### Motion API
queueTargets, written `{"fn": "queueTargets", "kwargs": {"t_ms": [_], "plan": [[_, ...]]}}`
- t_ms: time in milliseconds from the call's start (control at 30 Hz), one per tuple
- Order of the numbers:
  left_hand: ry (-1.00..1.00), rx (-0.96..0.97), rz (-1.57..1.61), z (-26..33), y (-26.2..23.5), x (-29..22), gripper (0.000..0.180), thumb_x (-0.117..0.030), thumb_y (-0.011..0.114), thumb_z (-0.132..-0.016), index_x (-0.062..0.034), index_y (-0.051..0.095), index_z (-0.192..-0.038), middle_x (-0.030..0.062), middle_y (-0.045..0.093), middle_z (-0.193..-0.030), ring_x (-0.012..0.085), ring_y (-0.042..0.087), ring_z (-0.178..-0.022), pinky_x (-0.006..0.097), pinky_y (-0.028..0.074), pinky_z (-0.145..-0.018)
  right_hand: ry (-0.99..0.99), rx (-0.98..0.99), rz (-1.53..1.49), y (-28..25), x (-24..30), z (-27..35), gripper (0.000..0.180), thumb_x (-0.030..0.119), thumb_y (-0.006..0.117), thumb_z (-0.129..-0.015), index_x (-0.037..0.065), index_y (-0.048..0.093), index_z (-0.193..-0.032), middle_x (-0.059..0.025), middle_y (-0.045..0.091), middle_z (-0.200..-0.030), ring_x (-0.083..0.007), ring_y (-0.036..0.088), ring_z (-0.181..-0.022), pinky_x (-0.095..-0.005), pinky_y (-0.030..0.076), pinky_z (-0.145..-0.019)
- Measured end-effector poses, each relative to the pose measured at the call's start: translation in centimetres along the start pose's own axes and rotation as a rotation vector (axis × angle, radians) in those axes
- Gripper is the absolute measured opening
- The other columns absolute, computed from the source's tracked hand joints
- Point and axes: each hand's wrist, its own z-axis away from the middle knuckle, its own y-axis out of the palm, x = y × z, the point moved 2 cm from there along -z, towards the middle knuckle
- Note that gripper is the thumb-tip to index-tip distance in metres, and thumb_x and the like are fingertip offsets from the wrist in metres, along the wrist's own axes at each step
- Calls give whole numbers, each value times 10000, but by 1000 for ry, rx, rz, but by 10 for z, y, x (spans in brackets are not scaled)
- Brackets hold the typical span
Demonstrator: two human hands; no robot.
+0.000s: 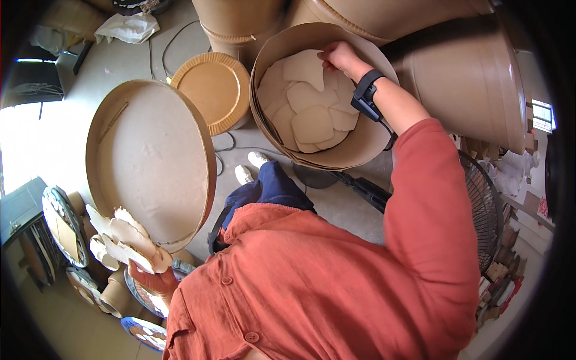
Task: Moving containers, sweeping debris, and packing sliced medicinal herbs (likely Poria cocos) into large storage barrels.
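My right hand (343,59) reaches into a round brown cardboard drum (377,141). Its fingers pinch the edge of a pale flat piece (307,67) with an irregular outline. Several similar cream-coloured flat pieces (312,123) overlap inside the drum. Down at the left, my left hand (153,279) grips a loose stack of the same pale flat pieces (129,237), fanned out with ragged edges. That stack is beside the near rim of a large shallow round tray (150,162). A black device with a cable is strapped on my right wrist.
A drum with a golden-brown round lid (210,93) stands between tray and open drum. Larger brown drums (462,78) crowd the far and right sides. A black wire-guard fan (480,204) is at my right. Cables (228,147) lie on the floor; round decorated panels (65,225) stand at left.
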Motion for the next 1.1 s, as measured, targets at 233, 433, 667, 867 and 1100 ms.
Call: {"fn": "queueTargets", "kwargs": {"t_ms": [233, 433, 667, 867, 1100], "plan": [[93, -23, -310, -6, -20, -2, 534, -367, 513, -807, -48, 445, -1229, 100, 551, -1139, 228, 536, -1029, 371, 437, -861, -20, 63, 381, -7, 8, 13, 292, 98, 652, -754, -68, 545, -969, -107, 601, -690, -173, 628, -622, -283, 519, -506], [2, 36, -93, -10, -21, 3, 527, -365, 508, -812, -55, 445, -1233, 102, 548, -1149, 232, 534, -1034, 376, 434, -868, -44, 322, 603, 7, -16, 49, 311, 208, 738, -655, -50, 568, -692, -115, 551, -563, -189, 569, -466, -313, 488, -419], [110, -277, -276, -5, 7, 4, 532, -366, 503, -815, -60, 434, -1244, 102, 546, -1157, 235, 535, -1034, 385, 437, -863, 172, 628, 748, 12, -25, 48, 414, 288, 772, -595, -23, 588, -795, -59, 497, -571, -141, 482, -446, -267, 411, -388], [-17, -36, -262, -10, 2, 0, 539, -373, 508, -808, -62, 434, -1241, 98, 552, -1142, 234, 538, -1026, 390, 443, -852, -245, 601, 882, 44, -21, 85, 500, 314, 756, -559, -40, 603, -879, -192, 619, -771, -308, 615, -744, -388, 467, -679], [24, -27, -312, -16, -11, 8, 536, -369, 507, -806, -60, 435, -1238, 95, 545, -1142, 232, 534, -1018, 383, 443, -845, -209, 683, 874, 24, 24, 85, 418, 244, 717, -606, -15, 589, -908, -137, 610, -711, -241, 593, -632, -353, 464, -571]]}}
